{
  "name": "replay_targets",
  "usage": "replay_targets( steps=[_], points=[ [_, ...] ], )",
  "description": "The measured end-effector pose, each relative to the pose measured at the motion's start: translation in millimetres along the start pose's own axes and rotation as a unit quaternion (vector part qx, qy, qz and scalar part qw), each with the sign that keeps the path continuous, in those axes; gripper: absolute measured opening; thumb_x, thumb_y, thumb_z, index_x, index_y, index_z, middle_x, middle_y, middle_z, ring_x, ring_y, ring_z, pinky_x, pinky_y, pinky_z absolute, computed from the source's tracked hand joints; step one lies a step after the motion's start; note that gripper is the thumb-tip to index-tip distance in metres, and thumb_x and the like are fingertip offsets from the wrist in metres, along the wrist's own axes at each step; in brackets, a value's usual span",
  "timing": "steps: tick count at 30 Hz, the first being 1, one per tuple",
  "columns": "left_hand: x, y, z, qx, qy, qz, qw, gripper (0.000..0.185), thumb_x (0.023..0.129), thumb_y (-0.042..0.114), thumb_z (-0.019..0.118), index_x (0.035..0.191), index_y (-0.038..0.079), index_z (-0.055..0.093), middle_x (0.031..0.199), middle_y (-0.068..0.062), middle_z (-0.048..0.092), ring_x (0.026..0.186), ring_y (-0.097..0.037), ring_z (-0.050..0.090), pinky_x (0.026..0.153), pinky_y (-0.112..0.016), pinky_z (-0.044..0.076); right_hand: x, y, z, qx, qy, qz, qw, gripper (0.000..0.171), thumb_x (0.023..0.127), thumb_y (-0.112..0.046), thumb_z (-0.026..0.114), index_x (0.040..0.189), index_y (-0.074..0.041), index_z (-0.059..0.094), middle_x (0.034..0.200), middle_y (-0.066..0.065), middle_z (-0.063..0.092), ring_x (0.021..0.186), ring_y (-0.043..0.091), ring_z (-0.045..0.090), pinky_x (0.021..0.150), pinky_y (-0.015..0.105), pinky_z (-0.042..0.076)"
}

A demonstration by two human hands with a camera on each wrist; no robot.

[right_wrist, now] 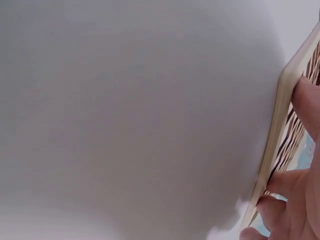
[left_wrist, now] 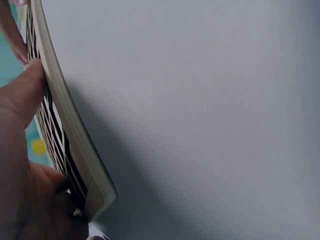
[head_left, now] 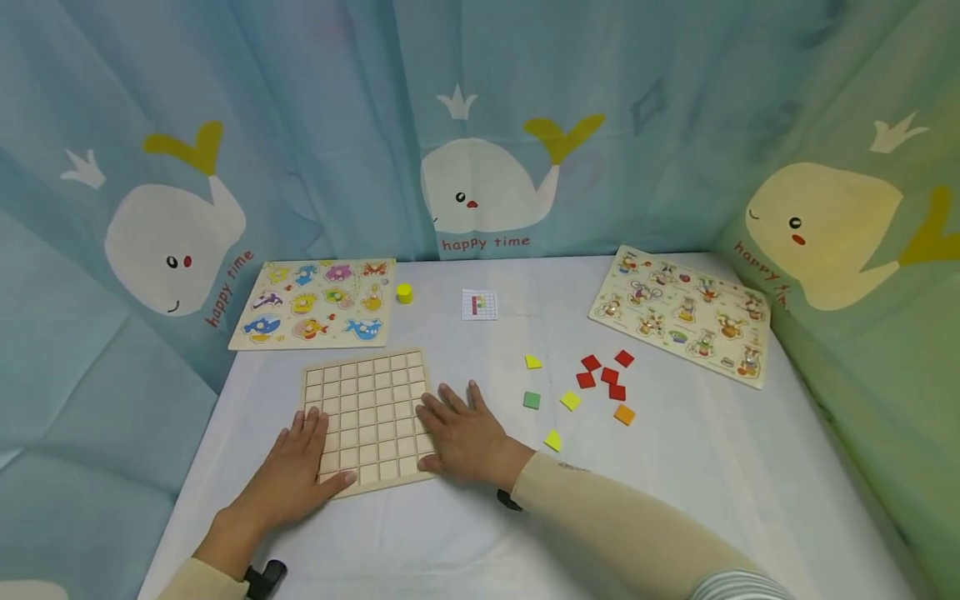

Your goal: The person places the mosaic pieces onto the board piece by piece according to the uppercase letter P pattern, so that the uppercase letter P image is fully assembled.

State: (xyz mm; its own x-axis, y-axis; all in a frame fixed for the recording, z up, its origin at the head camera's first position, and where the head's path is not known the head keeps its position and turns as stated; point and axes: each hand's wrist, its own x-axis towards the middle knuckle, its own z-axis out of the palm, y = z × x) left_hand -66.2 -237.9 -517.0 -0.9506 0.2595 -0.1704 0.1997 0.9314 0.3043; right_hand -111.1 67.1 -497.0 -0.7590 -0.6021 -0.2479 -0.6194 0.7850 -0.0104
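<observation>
A square wooden grid board (head_left: 375,408) lies slightly turned on the white table. My left hand (head_left: 288,473) rests on its left edge, thumb at the near corner and fingers pointing away. Across from it, my right hand (head_left: 467,440) touches the right edge with spread fingers. Both wrist views show the board's pale side edge (left_wrist: 75,125) low over the cloth, with fingers (right_wrist: 286,182) on its gridded top. Right of the board lie small flat tiles: several red squares (head_left: 610,376), a green square (head_left: 532,400), an orange square (head_left: 624,414) and yellow pieces (head_left: 571,401).
At the back left sits a sea-animal puzzle board (head_left: 315,304), with a yellow cylinder (head_left: 404,292) beside it. A small pattern card (head_left: 479,305) lies at back centre. Another picture puzzle board (head_left: 682,312) is at the back right. Whale-printed curtains (head_left: 487,183) surround the table.
</observation>
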Motion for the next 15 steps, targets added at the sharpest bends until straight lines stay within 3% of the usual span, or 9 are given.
replay_targets(
  steps=[4, 15],
  points=[
    [8.9, 18.9, 5.5, 0.008, 0.001, 0.025, 0.9996, 0.110, 0.095, 0.069, 0.062, 0.161, -0.011, 0.028, 0.170, -0.031, 0.023, 0.159, -0.050, 0.018, 0.127, -0.067, 0.024, -18.3, 20.9, 1.2, 0.015, 0.008, 0.004, 1.000, 0.086, 0.102, -0.069, 0.048, 0.168, -0.017, 0.031, 0.175, 0.000, 0.028, 0.164, 0.030, 0.019, 0.131, 0.066, 0.013],
    [48.3, 66.7, 7.3, 0.030, -0.059, 0.078, 0.9947, 0.105, 0.098, 0.067, 0.059, 0.165, -0.005, 0.022, 0.174, -0.025, 0.016, 0.164, -0.039, 0.011, 0.133, -0.057, 0.019, -51.1, 74.3, 7.9, 0.043, 0.007, 0.043, 0.998, 0.087, 0.101, -0.066, 0.056, 0.167, -0.015, 0.032, 0.175, 0.002, 0.030, 0.164, 0.034, 0.018, 0.130, 0.069, 0.011]
  ],
)
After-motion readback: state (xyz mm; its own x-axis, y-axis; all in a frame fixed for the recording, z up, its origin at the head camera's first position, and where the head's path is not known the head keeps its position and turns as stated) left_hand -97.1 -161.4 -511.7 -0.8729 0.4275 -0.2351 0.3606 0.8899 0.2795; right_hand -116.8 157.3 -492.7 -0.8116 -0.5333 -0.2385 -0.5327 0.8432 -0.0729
